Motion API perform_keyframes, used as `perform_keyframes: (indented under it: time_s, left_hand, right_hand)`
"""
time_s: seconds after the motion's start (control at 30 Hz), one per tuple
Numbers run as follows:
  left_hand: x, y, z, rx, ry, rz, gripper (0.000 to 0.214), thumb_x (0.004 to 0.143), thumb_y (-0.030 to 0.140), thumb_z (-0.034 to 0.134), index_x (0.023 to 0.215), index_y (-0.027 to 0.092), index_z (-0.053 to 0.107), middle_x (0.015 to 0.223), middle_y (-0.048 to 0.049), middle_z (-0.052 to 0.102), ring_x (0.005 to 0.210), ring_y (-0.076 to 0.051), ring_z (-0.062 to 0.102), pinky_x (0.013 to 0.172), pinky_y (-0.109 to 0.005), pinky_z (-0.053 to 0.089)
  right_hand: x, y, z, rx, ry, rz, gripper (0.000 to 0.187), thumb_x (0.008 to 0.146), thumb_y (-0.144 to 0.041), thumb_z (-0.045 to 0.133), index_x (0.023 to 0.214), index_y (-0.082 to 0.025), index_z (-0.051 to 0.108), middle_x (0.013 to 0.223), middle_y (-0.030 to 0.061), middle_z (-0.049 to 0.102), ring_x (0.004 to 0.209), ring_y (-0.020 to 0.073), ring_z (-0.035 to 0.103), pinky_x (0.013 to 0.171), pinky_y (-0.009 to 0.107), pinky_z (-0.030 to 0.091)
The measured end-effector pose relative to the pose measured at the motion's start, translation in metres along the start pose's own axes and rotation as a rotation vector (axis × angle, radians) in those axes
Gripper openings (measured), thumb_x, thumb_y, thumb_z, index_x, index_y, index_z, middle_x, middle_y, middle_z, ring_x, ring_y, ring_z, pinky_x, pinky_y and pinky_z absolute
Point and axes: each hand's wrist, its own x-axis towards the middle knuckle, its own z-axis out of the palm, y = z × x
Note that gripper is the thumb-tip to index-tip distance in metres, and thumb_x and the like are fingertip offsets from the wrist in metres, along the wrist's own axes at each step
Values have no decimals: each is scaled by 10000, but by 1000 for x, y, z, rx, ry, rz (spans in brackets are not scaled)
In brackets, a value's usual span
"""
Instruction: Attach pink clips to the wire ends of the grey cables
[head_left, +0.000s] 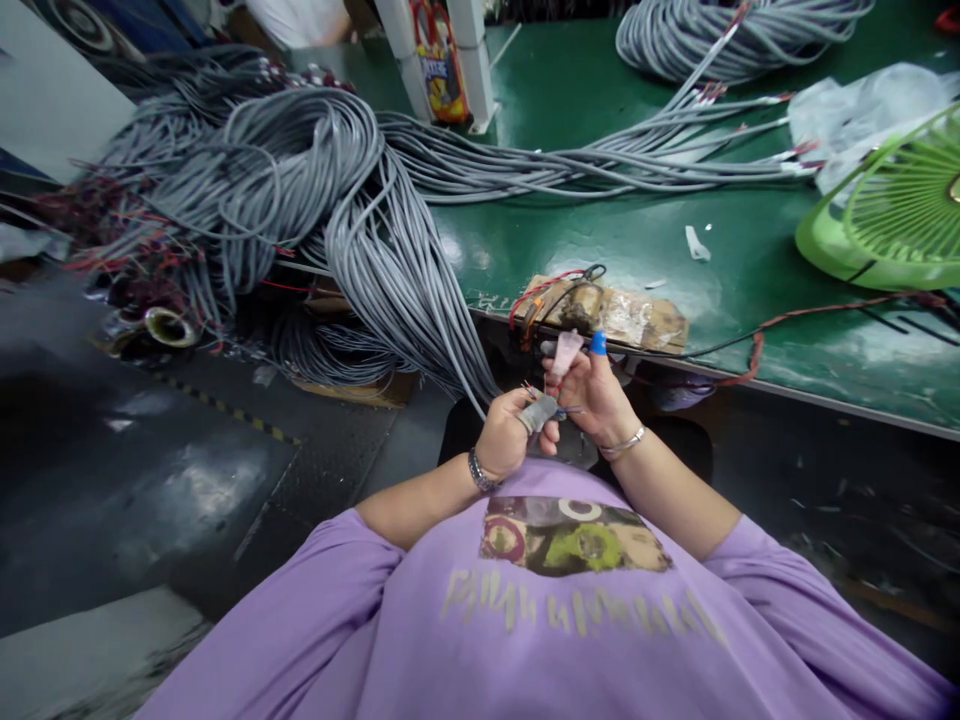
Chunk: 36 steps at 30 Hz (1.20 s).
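My left hand point(508, 432) is closed round the end of a grey cable point(420, 300), with thin coloured wires sticking out between the fingers; its thumb wears a grey cot. My right hand point(592, 390) pinches those wire ends, with a blue cot and a pink cot on its fingertips. Both hands meet just below the edge of the green bench point(637, 230). The cable runs up and left into a big heap of grey cables point(247, 190).
A taped cardboard block point(622, 312) with red and black wires sits on the bench edge above my hands. A green fan point(892, 205) lies at the right, a plastic bag point(862, 110) behind it. Another cable coil point(720, 35) sits at the back. Dark floor lies at left.
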Motion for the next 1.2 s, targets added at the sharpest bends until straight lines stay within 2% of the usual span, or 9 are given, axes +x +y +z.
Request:
perform_keyframes:
  time_s: [0.13, 0.33, 0.5, 0.63, 0.77, 0.87, 1.0, 1.07, 1.2]
  left_hand:
    - [-4, -1, 2, -21, 19, 30, 432, 670, 540, 751, 706, 157, 554, 530, 9, 625, 361, -100, 537, 369, -209, 428]
    - [-2, 6, 13, -28, 100, 81, 429, 673, 541, 740, 699, 157, 549, 517, 13, 610, 358, -90, 527, 367, -196, 406]
    - [2, 6, 13, -22, 116, 93, 412, 690, 528, 726, 693, 155, 551, 521, 13, 608, 358, -90, 528, 368, -197, 404]
    - [3, 0, 5, 12, 115, 123, 386, 724, 511, 710, 724, 150, 570, 540, 12, 625, 374, -98, 552, 378, -196, 426]
    - [4, -10, -5, 82, 64, 159, 356, 759, 489, 694, 741, 153, 577, 564, 11, 642, 398, -96, 571, 397, -190, 443]
    - [4, -15, -9, 133, 45, 166, 346, 777, 482, 684, 737, 156, 574, 582, 11, 648, 411, -94, 576, 410, -194, 451]
    - [4, -15, -10, 146, 33, 166, 339, 787, 477, 677, 731, 158, 577, 579, 17, 642, 414, -93, 574, 420, -202, 464]
    - [4, -14, -10, 128, 18, 157, 338, 785, 476, 680, 734, 155, 587, 583, 13, 647, 418, -94, 577, 427, -203, 468]
    - [4, -10, -10, 81, -24, 124, 382, 768, 511, 688, 723, 139, 613, 583, -9, 654, 419, -102, 581, 426, -207, 460]
  right_hand:
    - [-4, -3, -2, -6, -43, 7, 553, 743, -765, 564, 793, -218, 619, 743, 13, 661, 552, 113, 517, 511, 244, 425]
    - [-3, -3, 1, -45, 0, -81, 332, 718, -513, 750, 761, -197, 656, 698, -4, 648, 566, 99, 521, 517, 229, 418]
    - [-4, 0, -2, -43, -28, -156, 437, 729, -632, 697, 771, -197, 667, 681, -1, 625, 551, 99, 493, 510, 232, 416]
    - [-10, -5, -10, -113, -164, -20, 551, 632, -708, 724, 772, -178, 670, 721, 13, 634, 574, 100, 517, 528, 232, 452]
    - [-17, -8, -17, -221, -221, 45, 499, 551, -534, 864, 820, -153, 688, 676, -10, 612, 584, 94, 544, 542, 218, 456]
    - [-18, -7, -19, -285, -191, 5, 372, 581, -389, 882, 793, -163, 677, 672, -13, 628, 568, 92, 544, 516, 215, 425]
    - [-19, -2, -17, -335, -145, -56, 311, 612, -350, 866, 764, -174, 659, 641, -21, 640, 523, 97, 542, 490, 228, 402]
    - [-19, 0, -16, -320, -180, -57, 298, 642, -351, 850, 759, -177, 639, 624, -21, 646, 510, 106, 564, 486, 233, 405]
    - [-22, 0, -14, -251, -353, 20, 298, 738, -385, 780, 807, -183, 573, 610, -3, 672, 481, 161, 626, 474, 263, 437]
